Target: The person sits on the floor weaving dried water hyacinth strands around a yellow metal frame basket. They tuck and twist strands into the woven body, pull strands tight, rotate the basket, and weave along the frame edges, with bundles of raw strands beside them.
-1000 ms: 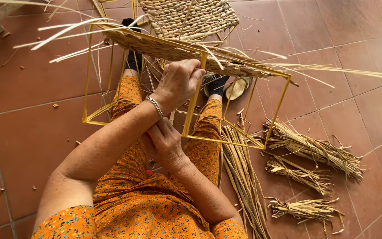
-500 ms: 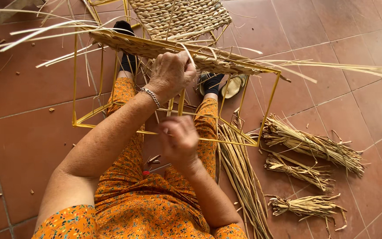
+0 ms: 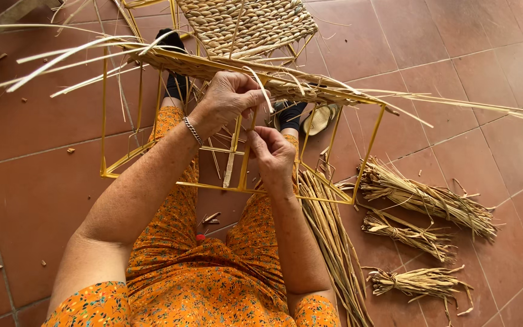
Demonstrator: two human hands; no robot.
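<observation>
— Start on the left. What's out there?

— Loose pale reed ends (image 3: 62, 57) fanning out over the red tile floor (image 3: 37, 200), sticking off the woven band along the top of the yellow wire frame (image 3: 105, 121) that stands between my knees.

— And your left hand?

— My left hand (image 3: 228, 100) is up on that woven band (image 3: 225, 66), bracelet (image 3: 193, 131) at the wrist. Fingers (image 3: 250, 97) curled over, thumb and forefinger pinched together on a pale reed strand (image 3: 263, 91) right by the upright yellow bar.

— Where does that strand run?

— It arcs up out of the pinch and over the band's edge. Lower down, a flat strip (image 3: 231, 163) hangs inside the frame.

— Right hand?

— My right hand (image 3: 273, 154) sits just below and beside the left, nearly touching. Fingers (image 3: 260, 136) bunched, tips closed on a strand close to the left hand's pinch; whether it's the same one, I can't tell.

— Further right?

— A long sheaf of reeds (image 3: 334, 242) on the floor along my right leg, then three tied bundles (image 3: 425, 203) lying well apart from my hands. Beyond the frame, a finished woven panel (image 3: 246, 24).
</observation>
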